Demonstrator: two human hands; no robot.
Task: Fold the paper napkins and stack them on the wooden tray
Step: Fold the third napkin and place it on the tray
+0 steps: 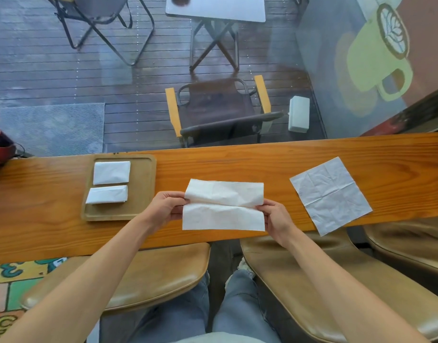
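Observation:
A white paper napkin [224, 205] lies partly folded in the middle of the wooden counter, its upper flap raised along a crease. My left hand [167, 206] pinches its left edge at the crease, and my right hand [275, 216] pinches the right edge. To the left sits the wooden tray [143, 194] with two folded napkins, one at the back [111, 172] and one in front [106, 194], side by side. An unfolded napkin [330, 195] lies flat on the counter to the right.
The narrow wooden counter [237, 162] runs along a window; chairs and a small table stand outside. Two padded stools [151, 273] sit below the counter's near edge, my legs between them. A red object [0, 144] rests at the far left end.

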